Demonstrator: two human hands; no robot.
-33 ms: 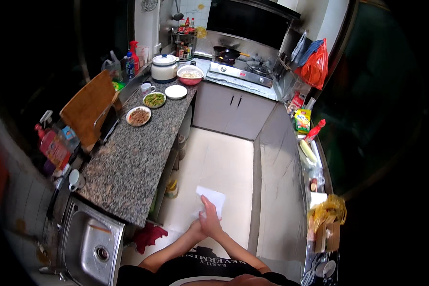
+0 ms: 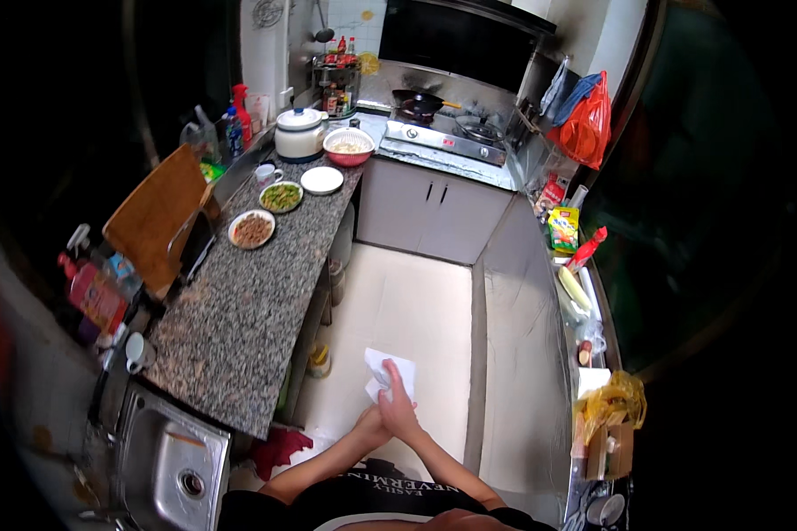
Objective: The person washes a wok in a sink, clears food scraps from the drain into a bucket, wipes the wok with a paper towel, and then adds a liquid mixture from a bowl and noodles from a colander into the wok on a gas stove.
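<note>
In front of my body, my two hands are pressed together over the floor. A white sheet of tissue paper is with them, its upper part spread out flat. My right hand is closed on the paper, its thumb pointing up across the sheet. My left hand lies against the right one, slightly lower and to its left. The left fingers are hidden behind the right hand, so their grip does not show.
To the left, a granite counter bears a plate of minced meat, a plate of green food, a white plate and a pot. A sink sits lower left; a gas stove is at the back.
The view has shifted slightly. My hands stay together in nearly the same place, and the right thumb has moved a little upward and right on the crumpled tissue paper.
</note>
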